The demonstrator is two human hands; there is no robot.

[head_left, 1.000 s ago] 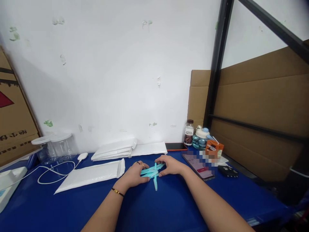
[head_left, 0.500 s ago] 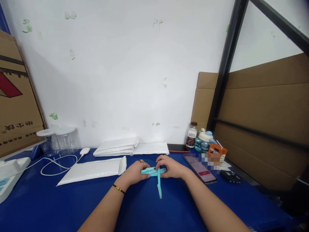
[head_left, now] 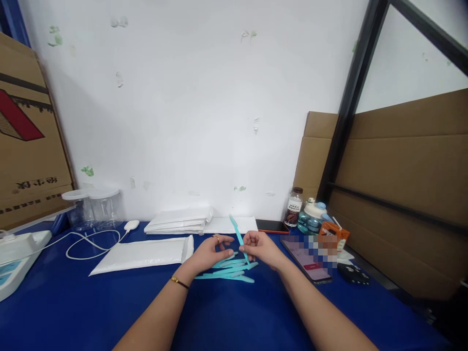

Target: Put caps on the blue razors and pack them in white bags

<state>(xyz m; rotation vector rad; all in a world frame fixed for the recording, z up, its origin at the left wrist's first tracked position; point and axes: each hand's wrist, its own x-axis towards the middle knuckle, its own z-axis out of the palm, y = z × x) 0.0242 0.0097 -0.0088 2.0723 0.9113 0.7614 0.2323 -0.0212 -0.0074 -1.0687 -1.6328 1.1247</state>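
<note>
A slim turquoise eyebrow razor (head_left: 238, 234) stands tilted in the pinch of my right hand (head_left: 260, 247), its upper end pointing up and to the left. Below both hands, several similar turquoise razors (head_left: 228, 274) lie in a loose, overlapping pile on the blue tabletop (head_left: 226, 317). My left hand (head_left: 212, 252) hovers over the pile's left side, thumb and fingers apart, with nothing seen in it. It partly hides the razors underneath.
Left of my hands lies a white padded envelope (head_left: 142, 254), with a stack of white envelopes (head_left: 175, 222) behind. Clear lidded jars (head_left: 104, 209) and a white cable (head_left: 91, 256) are further left. A phone (head_left: 307, 261), water bottle (head_left: 310, 219) and orange carton (head_left: 332, 236) stand or lie right.
The bunched razors have been let go and now lie spread in a pile. My right hand has lifted one upright. My left hand has opened.
</note>
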